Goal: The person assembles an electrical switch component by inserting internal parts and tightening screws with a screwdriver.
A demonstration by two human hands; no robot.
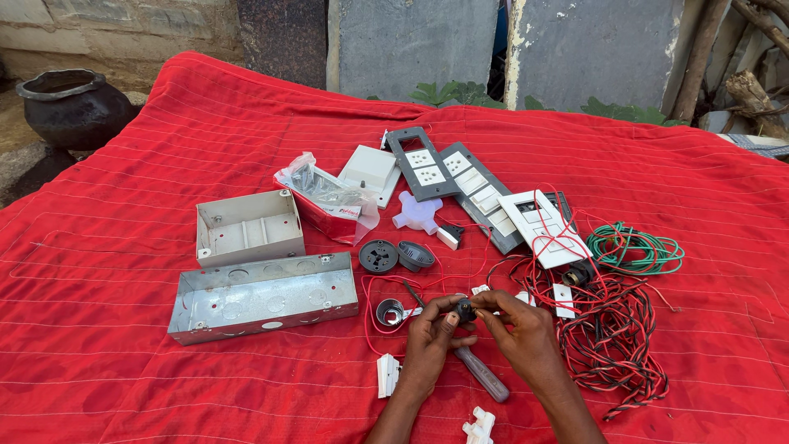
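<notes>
Left hand [429,333] and right hand [519,327] both pinched shut on a small black fitting [464,310] above the red quilt [123,378], screwdriver [481,374] lying beneath, loose red wire [374,316] unattached, switch plates [468,185] and metal box [263,296] untouched nearby.

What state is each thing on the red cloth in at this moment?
Small black part: held between both hands.
Left hand: gripping the part.
Right hand: gripping the part.
Screwdriver: lying flat under the hands.
Long metal box: open, on its side.
White box: open, empty.
Green wire: coiled.
Red-black wire: loosely tangled.
Plastic bag: holding screws.
</notes>
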